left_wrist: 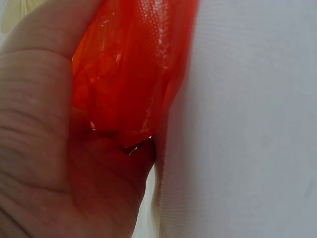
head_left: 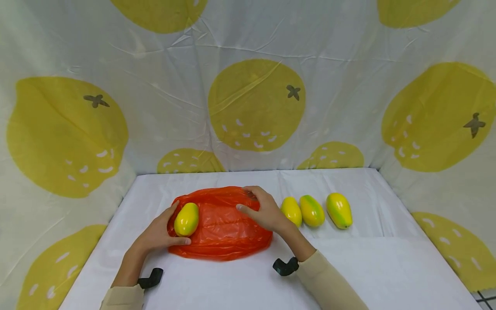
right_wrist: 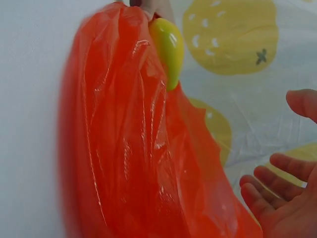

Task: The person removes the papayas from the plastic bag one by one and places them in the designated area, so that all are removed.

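A red plastic bag point(head_left: 228, 224) lies spread on the white surface. On its left part sits a yellow-green mango point(head_left: 187, 219), also visible beyond the bag in the right wrist view. My left hand point(head_left: 159, 232) grips the bag's left edge beside this mango, thumb at the front; in the left wrist view, red plastic point(left_wrist: 133, 64) lies between thumb and fingers. Over the bag's right side is my right hand point(head_left: 267, 212), its fingers spread apart. The right wrist view shows that hand point(right_wrist: 292, 198) holding nothing, close to the bag's edge; whether it touches the plastic I cannot tell.
Three more mangoes stand in a row right of the bag: one point(head_left: 291, 211) near my right wrist, a greener one point(head_left: 312, 211), and one point(head_left: 339, 210) farther right. A lemon-print cloth point(head_left: 329, 103) hangs behind and along both sides of the white table point(head_left: 372, 267).
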Demonstrator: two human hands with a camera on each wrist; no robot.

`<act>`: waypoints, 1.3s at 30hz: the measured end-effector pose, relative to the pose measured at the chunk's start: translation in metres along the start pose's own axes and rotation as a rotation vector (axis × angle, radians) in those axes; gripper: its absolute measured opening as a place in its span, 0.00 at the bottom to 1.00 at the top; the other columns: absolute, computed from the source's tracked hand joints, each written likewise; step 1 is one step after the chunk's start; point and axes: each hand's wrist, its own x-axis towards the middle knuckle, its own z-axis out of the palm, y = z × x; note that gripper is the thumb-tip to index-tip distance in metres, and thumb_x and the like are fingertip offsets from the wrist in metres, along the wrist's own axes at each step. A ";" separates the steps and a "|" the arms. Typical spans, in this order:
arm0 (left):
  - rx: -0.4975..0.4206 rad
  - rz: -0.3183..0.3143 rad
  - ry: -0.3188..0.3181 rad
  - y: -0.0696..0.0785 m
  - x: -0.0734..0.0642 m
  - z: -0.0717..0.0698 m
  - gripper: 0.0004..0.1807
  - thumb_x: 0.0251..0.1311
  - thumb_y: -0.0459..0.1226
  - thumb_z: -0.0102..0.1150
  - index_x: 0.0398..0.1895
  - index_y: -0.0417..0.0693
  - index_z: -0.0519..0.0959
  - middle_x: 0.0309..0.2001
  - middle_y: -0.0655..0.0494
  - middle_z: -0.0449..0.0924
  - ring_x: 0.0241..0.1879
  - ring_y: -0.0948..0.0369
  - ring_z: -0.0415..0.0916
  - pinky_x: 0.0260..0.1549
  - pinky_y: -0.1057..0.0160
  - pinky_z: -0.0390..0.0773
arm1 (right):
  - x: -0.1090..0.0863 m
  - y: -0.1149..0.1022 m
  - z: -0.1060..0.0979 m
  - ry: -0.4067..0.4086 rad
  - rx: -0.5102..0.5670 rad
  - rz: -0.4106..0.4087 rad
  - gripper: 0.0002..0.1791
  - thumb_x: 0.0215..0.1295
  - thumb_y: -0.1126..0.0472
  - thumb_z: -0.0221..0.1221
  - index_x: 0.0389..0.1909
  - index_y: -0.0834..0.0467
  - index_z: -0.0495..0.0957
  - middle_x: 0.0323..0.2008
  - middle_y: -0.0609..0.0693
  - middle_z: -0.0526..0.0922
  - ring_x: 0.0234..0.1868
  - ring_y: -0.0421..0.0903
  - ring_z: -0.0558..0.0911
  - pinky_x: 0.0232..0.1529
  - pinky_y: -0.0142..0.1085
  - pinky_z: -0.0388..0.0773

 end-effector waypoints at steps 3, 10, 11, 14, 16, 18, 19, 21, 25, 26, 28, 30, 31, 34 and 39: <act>0.004 0.003 0.001 -0.001 0.000 0.000 0.74 0.40 0.62 0.79 0.84 0.45 0.45 0.78 0.35 0.56 0.75 0.35 0.57 0.65 0.26 0.66 | 0.002 -0.003 0.008 -0.027 -0.008 0.006 0.39 0.67 0.38 0.63 0.73 0.52 0.66 0.69 0.56 0.73 0.68 0.58 0.74 0.66 0.58 0.77; -0.001 0.013 0.003 -0.001 0.000 0.001 0.74 0.40 0.62 0.79 0.84 0.45 0.45 0.78 0.35 0.56 0.75 0.35 0.58 0.64 0.26 0.67 | 0.007 -0.006 0.026 -0.073 -0.019 0.023 0.39 0.67 0.36 0.62 0.73 0.49 0.66 0.69 0.52 0.73 0.67 0.51 0.74 0.64 0.51 0.79; -0.001 0.015 0.004 -0.001 0.000 0.000 0.74 0.40 0.62 0.79 0.84 0.45 0.45 0.78 0.35 0.56 0.75 0.35 0.58 0.65 0.26 0.67 | 0.008 -0.007 0.028 -0.079 -0.017 0.027 0.39 0.67 0.36 0.62 0.73 0.48 0.66 0.69 0.52 0.73 0.67 0.51 0.74 0.63 0.51 0.80; -0.003 0.022 0.005 -0.001 0.000 0.000 0.73 0.40 0.62 0.79 0.84 0.44 0.46 0.78 0.35 0.57 0.75 0.35 0.58 0.65 0.26 0.67 | 0.011 -0.009 0.035 -0.091 -0.015 0.037 0.38 0.67 0.35 0.62 0.73 0.47 0.66 0.69 0.52 0.73 0.66 0.51 0.75 0.62 0.49 0.81; -0.002 0.028 0.005 -0.001 0.000 0.000 0.73 0.40 0.62 0.79 0.84 0.44 0.46 0.78 0.36 0.57 0.74 0.35 0.59 0.64 0.27 0.68 | 0.012 -0.009 0.040 -0.096 -0.014 0.040 0.38 0.67 0.35 0.62 0.73 0.46 0.66 0.69 0.52 0.73 0.66 0.50 0.75 0.61 0.48 0.82; -0.004 0.031 0.005 -0.001 0.000 0.000 0.73 0.41 0.62 0.79 0.84 0.44 0.46 0.78 0.36 0.57 0.74 0.36 0.59 0.64 0.27 0.69 | 0.014 -0.009 0.044 -0.101 -0.017 0.041 0.39 0.67 0.35 0.62 0.73 0.46 0.65 0.70 0.50 0.72 0.66 0.49 0.75 0.61 0.47 0.82; -0.005 0.032 0.005 -0.001 0.000 0.000 0.73 0.41 0.62 0.79 0.84 0.44 0.46 0.78 0.36 0.57 0.74 0.36 0.59 0.64 0.27 0.69 | 0.015 -0.009 0.046 -0.103 -0.014 0.040 0.39 0.67 0.35 0.62 0.73 0.47 0.65 0.70 0.50 0.72 0.66 0.49 0.75 0.61 0.47 0.81; -0.006 0.032 0.006 -0.001 0.000 0.001 0.73 0.41 0.62 0.79 0.84 0.44 0.46 0.78 0.36 0.57 0.74 0.36 0.59 0.64 0.27 0.69 | 0.016 -0.009 0.051 -0.109 -0.018 0.041 0.39 0.67 0.34 0.62 0.74 0.47 0.65 0.70 0.50 0.72 0.66 0.49 0.75 0.60 0.47 0.81; -0.011 0.033 0.007 -0.001 0.000 0.001 0.72 0.41 0.62 0.80 0.83 0.43 0.47 0.78 0.36 0.58 0.74 0.36 0.59 0.65 0.27 0.68 | 0.018 -0.012 0.059 -0.118 -0.022 0.044 0.41 0.67 0.34 0.61 0.74 0.48 0.65 0.70 0.51 0.72 0.65 0.48 0.75 0.60 0.46 0.81; -0.013 0.035 0.008 -0.001 0.000 0.001 0.72 0.41 0.62 0.80 0.83 0.43 0.47 0.78 0.36 0.58 0.74 0.36 0.59 0.65 0.27 0.68 | 0.018 -0.012 0.061 -0.121 -0.024 0.045 0.41 0.66 0.34 0.61 0.74 0.48 0.65 0.70 0.51 0.72 0.64 0.48 0.75 0.60 0.46 0.81; -0.014 0.039 0.010 -0.001 0.000 0.001 0.72 0.41 0.62 0.80 0.83 0.43 0.47 0.78 0.36 0.58 0.74 0.36 0.59 0.65 0.27 0.68 | 0.019 -0.014 0.065 -0.125 -0.023 0.052 0.41 0.66 0.33 0.61 0.75 0.48 0.64 0.70 0.50 0.72 0.64 0.47 0.75 0.60 0.45 0.81; -0.014 0.042 0.011 -0.001 -0.001 0.001 0.72 0.41 0.61 0.80 0.83 0.42 0.47 0.78 0.36 0.57 0.74 0.36 0.59 0.65 0.27 0.67 | 0.020 -0.015 0.069 -0.127 -0.020 0.058 0.41 0.66 0.33 0.62 0.74 0.47 0.65 0.69 0.49 0.73 0.63 0.46 0.75 0.59 0.44 0.81; -0.013 0.044 0.012 -0.001 -0.001 0.001 0.72 0.41 0.61 0.80 0.83 0.42 0.47 0.78 0.36 0.57 0.74 0.35 0.59 0.66 0.27 0.67 | 0.020 -0.016 0.071 -0.127 -0.020 0.060 0.42 0.66 0.33 0.62 0.74 0.47 0.65 0.69 0.49 0.73 0.63 0.46 0.76 0.58 0.44 0.82; -0.008 0.045 0.014 -0.002 0.000 0.001 0.72 0.41 0.62 0.80 0.83 0.42 0.48 0.78 0.36 0.58 0.74 0.35 0.60 0.65 0.27 0.66 | 0.022 -0.018 0.076 -0.121 -0.021 0.063 0.41 0.66 0.33 0.62 0.74 0.46 0.65 0.69 0.49 0.73 0.63 0.46 0.76 0.58 0.42 0.82; 0.001 0.042 0.014 -0.002 0.000 0.001 0.72 0.42 0.62 0.79 0.83 0.44 0.47 0.78 0.36 0.58 0.74 0.35 0.60 0.65 0.27 0.67 | 0.024 -0.022 0.085 -0.117 -0.030 0.070 0.40 0.66 0.33 0.62 0.73 0.45 0.65 0.69 0.48 0.73 0.62 0.44 0.77 0.58 0.41 0.82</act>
